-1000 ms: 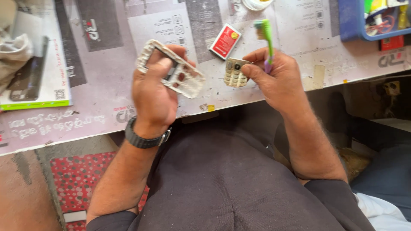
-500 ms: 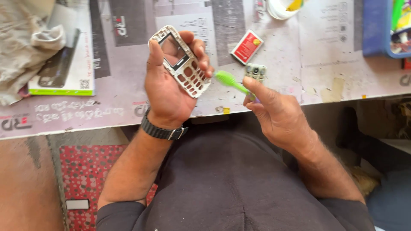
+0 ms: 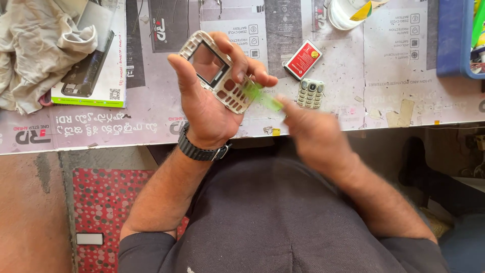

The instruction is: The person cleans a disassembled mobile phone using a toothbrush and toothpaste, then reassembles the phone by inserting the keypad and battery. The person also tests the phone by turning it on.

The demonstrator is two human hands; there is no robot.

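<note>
My left hand (image 3: pixel 212 101) holds a pale phone front frame (image 3: pixel 214 71) with an empty screen window and keypad holes, raised over the table edge. My right hand (image 3: pixel 310 134), blurred by motion, grips a green brush (image 3: pixel 260 96) whose tip touches the lower end of the frame. A loose grey keypad (image 3: pixel 309 93) lies on the table just beyond my right hand. A red-labelled battery (image 3: pixel 302 59) lies further back.
A crumpled beige cloth (image 3: pixel 38 48) and a flat box picturing a phone (image 3: pixel 96 60) lie at the far left. A white container (image 3: pixel 348 11) stands at the back, a blue tray (image 3: pixel 454 40) at the far right. Printed sheets (image 3: pixel 394 76) cover the table.
The right hand has put the keypad down on the table and swung the green brush over to the frame. The left hand has tilted the frame up, its screen window facing me.
</note>
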